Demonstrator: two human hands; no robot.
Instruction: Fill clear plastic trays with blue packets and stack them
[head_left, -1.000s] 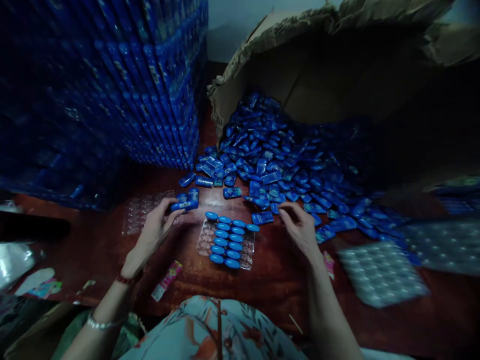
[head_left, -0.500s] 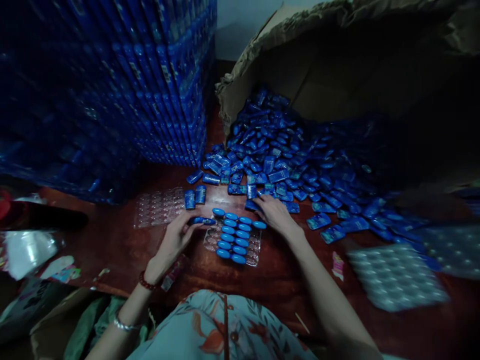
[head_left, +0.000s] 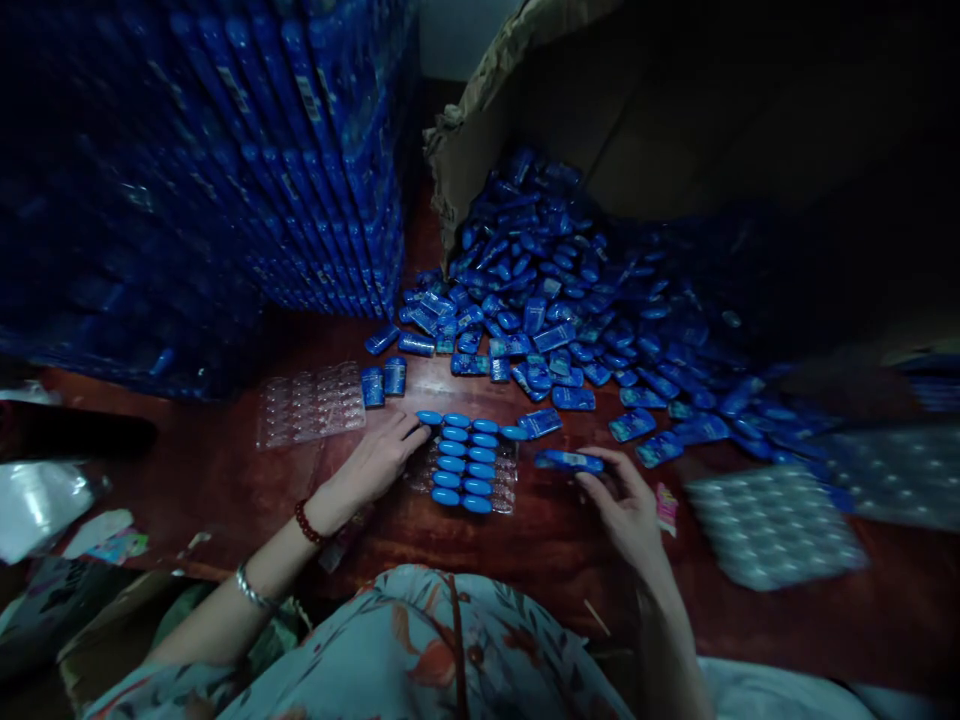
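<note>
My right hand (head_left: 622, 500) pinches a small flat blue container (head_left: 568, 460) by its right end, to the right of the clear moulded tray (head_left: 506, 492). In that tray stand several blue containers on edge, their smooth oval ends (head_left: 450, 464) facing up in two columns, with a wider row across the far side. At the tray's left edge rests my left hand (head_left: 384, 450), fingers together and bent down beside the leftmost oval. What its fingertips hold, if anything, is hidden. Two containers (head_left: 382, 380) lie flat just beyond it.
A large torn cardboard box (head_left: 469, 150) lies open at the back, a heap of blue containers (head_left: 540, 290) spilling from it. Tall stacks of filled packs (head_left: 322, 190) stand at left. Clear trays (head_left: 311, 405) lie left, and further moulded trays (head_left: 776, 525) lie right.
My right hand has moved right and toward me from the heap, now with a blue container in it. The container in my left hand no longer shows; that hand has moved against the tray.
</note>
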